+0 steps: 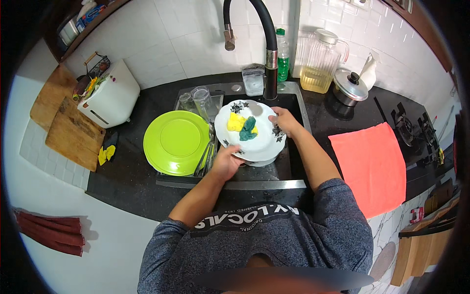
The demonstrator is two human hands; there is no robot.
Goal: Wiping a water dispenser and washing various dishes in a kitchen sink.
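Over the sink (301,112) I hold a white plate (267,142) with dark flower prints on its rim. My left hand (227,162) grips its lower left edge, and my right hand (286,121) grips its upper right edge. A yellow sponge (236,121) and a crumpled dark green scrubbing cloth (248,128) lie on the plate. Beneath it shows the edge of another white dish (262,163). Left of the plate, a big lime green plate (177,139) stands beside several pieces of metal cutlery (208,152) and two clear glasses (203,100).
A black faucet (270,63) arches above the sink. Behind stand a green soap bottle (282,61) and a pitcher of yellow liquid (318,68). To the right are a lidded pot (348,88), a coral cloth (372,166) and a stove (411,127). Cutting boards (73,132) and a white toaster (110,95) stand left.
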